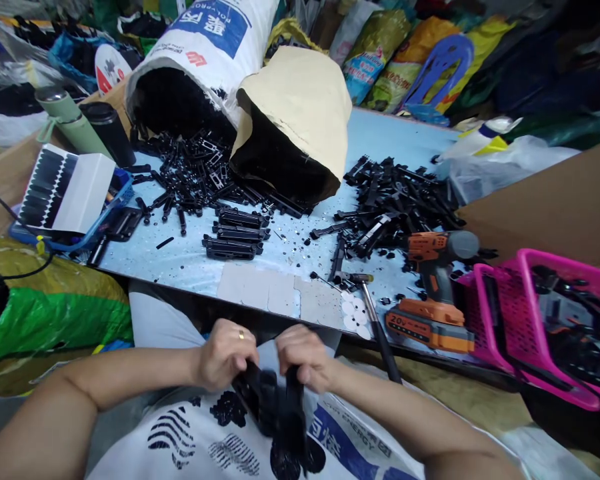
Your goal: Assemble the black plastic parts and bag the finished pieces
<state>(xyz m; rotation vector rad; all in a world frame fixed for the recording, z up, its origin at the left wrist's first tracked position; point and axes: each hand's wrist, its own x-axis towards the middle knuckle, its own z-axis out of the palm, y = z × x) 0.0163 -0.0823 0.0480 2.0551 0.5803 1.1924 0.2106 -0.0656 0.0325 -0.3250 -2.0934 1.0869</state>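
Tray (125,192), blue, sits at the left of the table (145,257), near a green flask (83,127) and a black tumbler (111,133). Small black parts (180,177) lie before the mouth of a white sack (200,50). Left hand (227,353) pinches the upper left end of a black workpiece (266,400), positioned below the table edge, before the torso; blur obscures its detail. Right hand (305,357) pinches the upper right end, fingers curled. Further right: hammer (381,337), orange drill (433,290) upright on its battery, pink basket (525,310).
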